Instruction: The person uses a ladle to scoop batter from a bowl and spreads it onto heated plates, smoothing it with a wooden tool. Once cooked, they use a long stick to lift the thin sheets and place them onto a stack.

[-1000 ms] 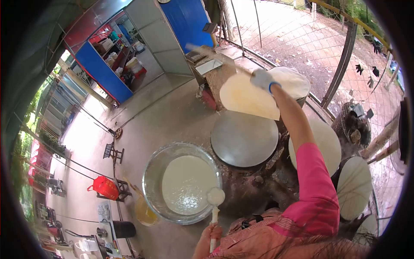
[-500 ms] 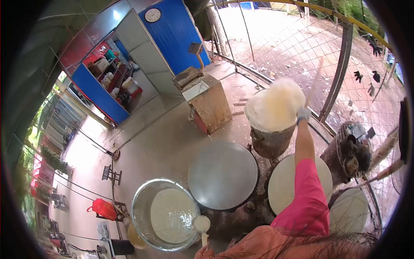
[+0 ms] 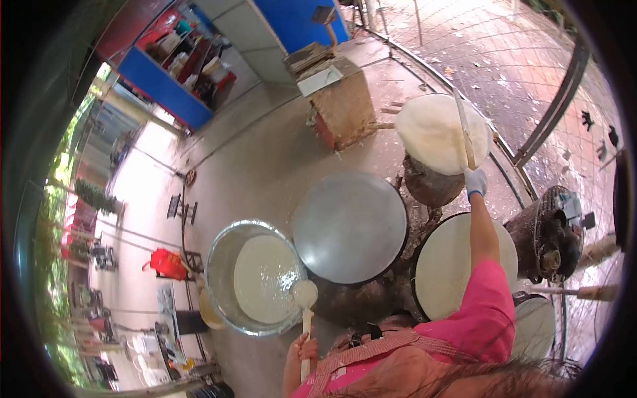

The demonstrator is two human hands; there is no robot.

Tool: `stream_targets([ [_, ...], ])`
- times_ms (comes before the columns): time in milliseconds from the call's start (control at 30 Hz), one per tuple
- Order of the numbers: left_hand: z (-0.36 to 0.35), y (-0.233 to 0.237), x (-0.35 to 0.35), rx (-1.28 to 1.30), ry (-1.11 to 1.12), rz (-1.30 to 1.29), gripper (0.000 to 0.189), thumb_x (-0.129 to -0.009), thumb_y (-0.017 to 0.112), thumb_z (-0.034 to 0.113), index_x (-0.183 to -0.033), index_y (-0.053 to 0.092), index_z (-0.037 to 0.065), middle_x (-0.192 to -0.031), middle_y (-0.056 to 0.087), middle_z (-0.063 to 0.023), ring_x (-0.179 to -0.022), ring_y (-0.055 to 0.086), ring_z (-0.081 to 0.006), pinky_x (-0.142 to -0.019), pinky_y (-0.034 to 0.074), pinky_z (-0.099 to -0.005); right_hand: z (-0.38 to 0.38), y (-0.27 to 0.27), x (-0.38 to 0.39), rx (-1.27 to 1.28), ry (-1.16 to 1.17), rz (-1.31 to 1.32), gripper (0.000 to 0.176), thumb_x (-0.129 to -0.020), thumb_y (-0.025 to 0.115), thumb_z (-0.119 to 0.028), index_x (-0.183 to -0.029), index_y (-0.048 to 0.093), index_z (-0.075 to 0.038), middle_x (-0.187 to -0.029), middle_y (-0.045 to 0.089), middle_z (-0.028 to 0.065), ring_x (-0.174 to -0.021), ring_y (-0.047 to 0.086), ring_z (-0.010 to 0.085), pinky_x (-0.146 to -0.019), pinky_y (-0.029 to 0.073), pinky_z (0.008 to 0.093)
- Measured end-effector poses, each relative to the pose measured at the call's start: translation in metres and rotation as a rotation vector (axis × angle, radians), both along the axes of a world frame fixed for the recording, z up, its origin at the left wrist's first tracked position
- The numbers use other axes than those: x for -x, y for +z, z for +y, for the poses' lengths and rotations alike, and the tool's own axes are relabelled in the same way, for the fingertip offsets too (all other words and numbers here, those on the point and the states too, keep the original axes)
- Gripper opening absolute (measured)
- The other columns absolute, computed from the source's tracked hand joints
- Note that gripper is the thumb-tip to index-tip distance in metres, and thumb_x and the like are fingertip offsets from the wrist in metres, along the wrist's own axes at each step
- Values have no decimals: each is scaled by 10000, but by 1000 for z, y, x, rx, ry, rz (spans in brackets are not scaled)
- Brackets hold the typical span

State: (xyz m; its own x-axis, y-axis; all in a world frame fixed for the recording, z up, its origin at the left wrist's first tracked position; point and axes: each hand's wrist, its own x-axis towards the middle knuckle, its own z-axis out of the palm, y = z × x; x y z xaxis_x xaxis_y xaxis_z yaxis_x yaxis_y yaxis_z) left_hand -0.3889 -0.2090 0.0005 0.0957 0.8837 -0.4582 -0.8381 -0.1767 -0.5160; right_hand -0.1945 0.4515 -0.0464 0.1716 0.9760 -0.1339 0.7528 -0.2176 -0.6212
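Looks like laying the sheet (image 3: 430, 129): right hand (image 3: 476, 181) clamped on stick (image 3: 464, 132), left hand (image 3: 306, 348) round ladle (image 3: 304, 294). Next needs gentle lift-off.

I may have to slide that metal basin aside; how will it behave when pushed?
The metal basin would probably feel heavy, given its width and the broad pool of pale liquid inside. That liquid looks wet and glossy, so a sudden shove may make it slosh. The wide, round shape suggests tipping is less likely.
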Motion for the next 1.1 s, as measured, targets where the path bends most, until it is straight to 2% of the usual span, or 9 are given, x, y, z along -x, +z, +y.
stream_targets([
  [67, -3, 0, 5, 130, 43, 110, 333, -947, 420, 254, -1223, 492, 82, -586, 338, 5, -418, 331, -90, -382, 321, -227, -32, 9, 11, -72, 111, 10, 561, -726, 629, -413, -1086, 572, 14, -998, 616, 252, -936, 599, 386, -777, 465, 427],
  [200, -28, -7, 23, -46, 160, 182, 271, -938, 438, 280, -816, 486, 42, -556, 356, 20, -415, 331, -66, -335, 290, -210, -128, 18, 54, -107, 632, 398, 392, -806, 612, -240, -1113, 573, 1, -924, 658, 153, -823, 627, 251, -739, 470, 367],
  [267, -66, -50, 41, -124, 189, 368, 263, -915, 484, 284, -851, 440, 33, -627, 417, -36, -415, 363, -104, -344, 337, -225, -171, 36, 92, 384, 746, 262, 377, -789, 626, -238, -1071, 604, 10, -875, 671, 101, -771, 620, 212, -720, 471, 361],
  [333, -74, -20, 63, 203, 221, 641, 170, -893, 515, 178, -1018, 443, 89, -651, 417, -23, -425, 348, -89, -347, 348, -192, -228, 30, 131, -29, 1050, -90, 342, -720, 649, -296, -950, 654, -42, -854, 652, 173, -787, 632, 318, -689, 472, 388],
  [400, -71, -15, 73, 385, 222, 788, 244, -884, 514, 110, -1102, 428, 176, -640, 405, -18, -427, 325, -89, -344, 331, -174, -270, 36, 155, -3, 1301, -160, 374, -706, 637, -374, -925, 659, -72, -855, 626, 206, -831, 607, 356, -700, 469, 416],
  [567, -158, -163, 222, 441, -60, 719, 247, -877, 506, 91, -1102, 437, 167, -587, 373, -23, -385, 274, -108, -310, 298, -210, -466, 6, 253, -116, 1555, -535, 285, -745, 578, -358, -769, 650, -83, -738, 641, 152, -729, 632, 320, -661, 488, 444],
  [667, -176, -246, 240, 792, -576, 481, 208, -868, 514, 114, -1066, 453, 108, -523, 333, -7, -341, 270, -112, -291, 284, -253, -522, 0, 252, -207, 1675, -617, 312, -749, 590, -378, -707, 633, -71, -680, 634, 149, -674, 637, 302, -627, 492, 434],
  [767, -176, -218, 250, 918, -691, 1152, 115, -858, 520, 130, -894, 443, 53, -472, 290, 8, -315, 294, -116, -280, 280, -284, -553, 1, 228, 13, 1315, -517, 384, -732, 629, -452, -726, 625, -68, -681, 630, 155, -685, 631, 319, -647, 492, 439],
  [1100, -161, 33, 280, 275, -348, 397, 227, -901, 525, 225, -786, 370, 105, -522, 303, 43, -347, 284, -30, -266, 207, -184, -676, 58, 171, -90, 952, -226, 318, -760, 651, -356, -864, 624, -57, -753, 633, 182, -722, 617, 346, -641, 483, 426],
])
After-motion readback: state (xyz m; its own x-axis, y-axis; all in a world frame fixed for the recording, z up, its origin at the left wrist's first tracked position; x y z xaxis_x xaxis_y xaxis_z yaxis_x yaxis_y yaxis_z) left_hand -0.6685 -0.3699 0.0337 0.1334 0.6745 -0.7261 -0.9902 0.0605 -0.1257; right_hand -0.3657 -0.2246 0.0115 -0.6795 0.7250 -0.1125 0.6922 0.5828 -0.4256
